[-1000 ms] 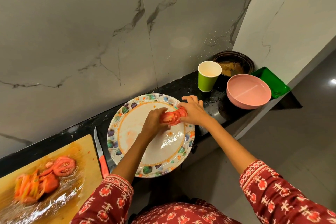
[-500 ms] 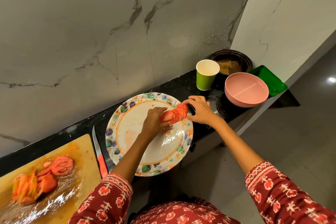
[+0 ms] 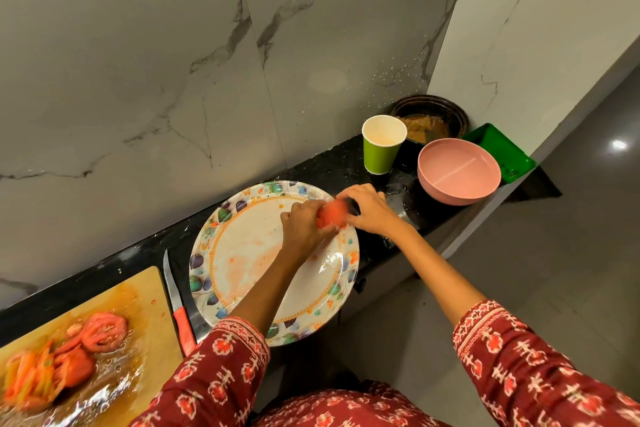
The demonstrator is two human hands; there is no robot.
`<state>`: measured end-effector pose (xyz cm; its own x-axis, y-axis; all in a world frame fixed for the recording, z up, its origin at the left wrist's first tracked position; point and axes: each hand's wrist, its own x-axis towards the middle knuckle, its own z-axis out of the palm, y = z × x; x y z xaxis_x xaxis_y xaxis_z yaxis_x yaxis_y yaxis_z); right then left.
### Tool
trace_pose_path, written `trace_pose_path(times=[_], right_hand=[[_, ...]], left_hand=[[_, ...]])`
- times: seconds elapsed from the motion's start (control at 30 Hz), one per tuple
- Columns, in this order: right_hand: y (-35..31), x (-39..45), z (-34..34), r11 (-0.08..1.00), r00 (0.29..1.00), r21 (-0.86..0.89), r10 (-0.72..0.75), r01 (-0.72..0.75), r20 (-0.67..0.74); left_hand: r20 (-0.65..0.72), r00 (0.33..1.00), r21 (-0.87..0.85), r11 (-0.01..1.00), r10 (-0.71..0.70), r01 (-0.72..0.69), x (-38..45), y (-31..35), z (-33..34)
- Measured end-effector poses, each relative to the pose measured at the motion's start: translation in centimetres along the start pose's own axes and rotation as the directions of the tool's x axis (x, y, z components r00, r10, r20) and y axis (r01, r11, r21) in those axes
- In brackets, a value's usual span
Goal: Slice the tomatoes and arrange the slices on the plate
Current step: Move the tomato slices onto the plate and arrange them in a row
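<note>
So the black table (image 3: 332, 163) carries, left to right, a wet wooden cutting board (image 3: 145, 298), a big leaf-patterned plate (image 3: 207, 274) and some vessels that play no part here. The plate's face shows only orange juice smears, so no slice lies arranged on it yet as far as can be seen. On the board sit several cut tomato slices (image 3: 103, 331) beside a blurred heap of trimmings, waiting to be carried over. A red-handled knife (image 3: 178, 305) lies untouched between board and plate, which suggests the cutting is largely done. Over the plate's far right rim, the left hand (image 3: 303, 225) and the right hand (image 3: 372, 210) together grasp a stack of slices (image 3: 333, 213), fingers curled round it; fanning these out is the step in hand.
</note>
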<state>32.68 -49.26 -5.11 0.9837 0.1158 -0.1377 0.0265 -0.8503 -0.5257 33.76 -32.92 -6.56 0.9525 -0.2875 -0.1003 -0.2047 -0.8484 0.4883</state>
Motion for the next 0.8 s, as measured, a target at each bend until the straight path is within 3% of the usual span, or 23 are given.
trace_pose_path(times=[0.2, 0.63, 0.8], right_hand=[[-0.2, 0.1, 0.1, 0.994, 1.000, 0.113, -0.008, 0.009, -0.016], [0.1, 1.1, 0.4, 0.994, 0.998, 0.114, 0.006, 0.001, -0.063], [0.2, 0.8, 0.3, 0.996, 1.000, 0.094, 0.009, -0.007, -0.020]], left_hand=[[-0.029, 0.999, -0.047, 0.999, -0.027, 0.026, 0.1, 0.0, 0.3], [-0.063, 0.996, -0.069, 0.996, -0.066, 0.061, -0.1, -0.1, 0.6], [-0.075, 0.993, -0.150, 0.986, -0.090, 0.078, -0.3, -0.4, 0.9]])
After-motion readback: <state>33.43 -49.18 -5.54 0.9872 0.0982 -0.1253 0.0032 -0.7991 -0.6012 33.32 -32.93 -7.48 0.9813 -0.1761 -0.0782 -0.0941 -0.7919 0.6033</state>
